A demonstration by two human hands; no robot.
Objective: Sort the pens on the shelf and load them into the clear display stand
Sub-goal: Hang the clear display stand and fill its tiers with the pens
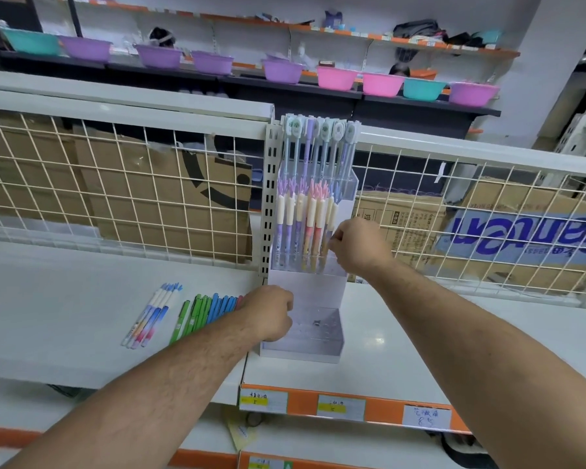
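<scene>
Presently, the left hand grips the clear acrylic tiered display stand at its lower left edge, evidently to steady it. The right hand pinches a pastel cream-gripped pen in the middle tier. Green and blue loose pens wait on the white shelf.

I see the clear stand upright on the white shelf, stepped in tiers. Its back tier holds tall pastel pens with bulky caps (their print is too blurred to read). The middle tier holds cream-grip pens, purple and pink, standing upright. At the stand's 9 o'clock lie gradient pens, green pens and blue pens, side by side, all angled toward 1 o'clock.
</scene>
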